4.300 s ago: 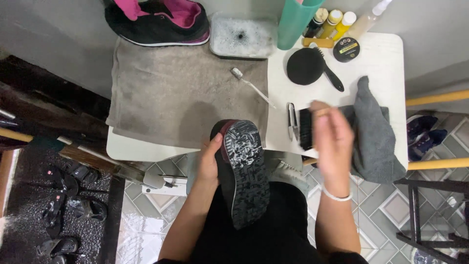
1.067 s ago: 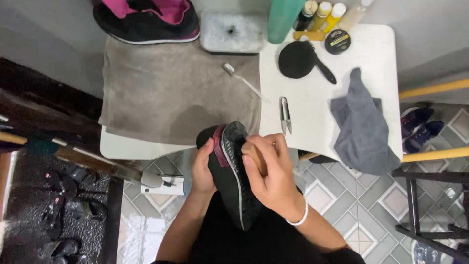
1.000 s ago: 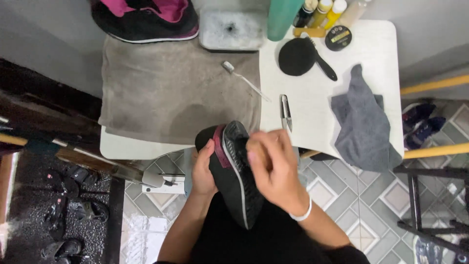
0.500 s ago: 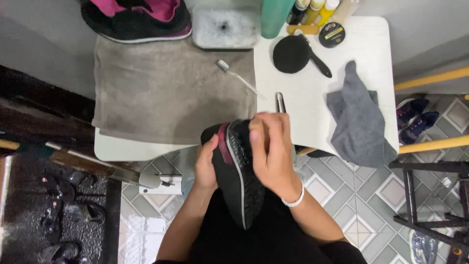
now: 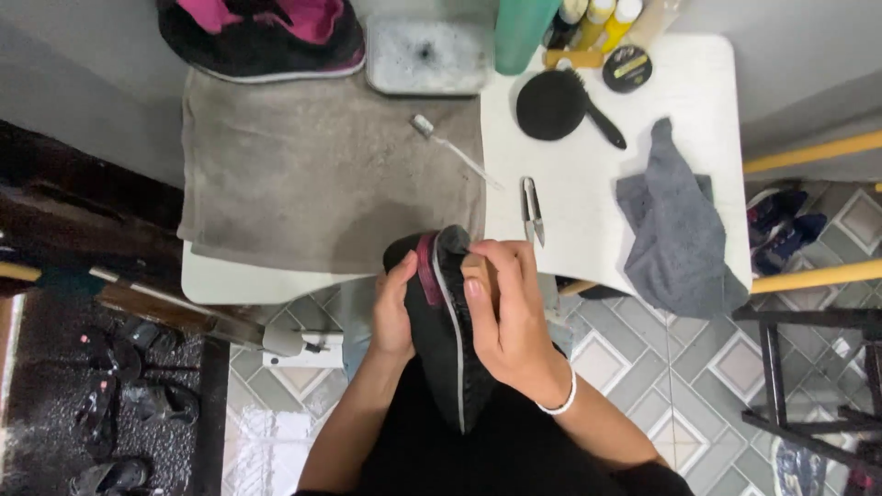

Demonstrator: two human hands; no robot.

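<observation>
I hold a black shoe [image 5: 443, 354] with a maroon collar and a grey edge stripe over my lap, turned on its side with the toe toward the table. My left hand [image 5: 393, 310] grips it from the left. My right hand [image 5: 511, 314] is closed over a small brush [image 5: 475, 269], of which only a brown sliver shows, and presses it against the shoe's right side near the toe.
A white table [image 5: 588, 184] carries a grey towel [image 5: 312, 174], a second black and pink shoe [image 5: 266, 32], a foamy tray [image 5: 427, 55], a toothbrush [image 5: 452, 151], snips [image 5: 531, 209], a round black brush [image 5: 562, 106], a polish tin [image 5: 628, 69], bottles and a grey cloth [image 5: 675, 230].
My right hand took the small brush from the table beside the grey cloth. The shoe turned from sole-up onto its side, and the brush hand now works near the toe.
</observation>
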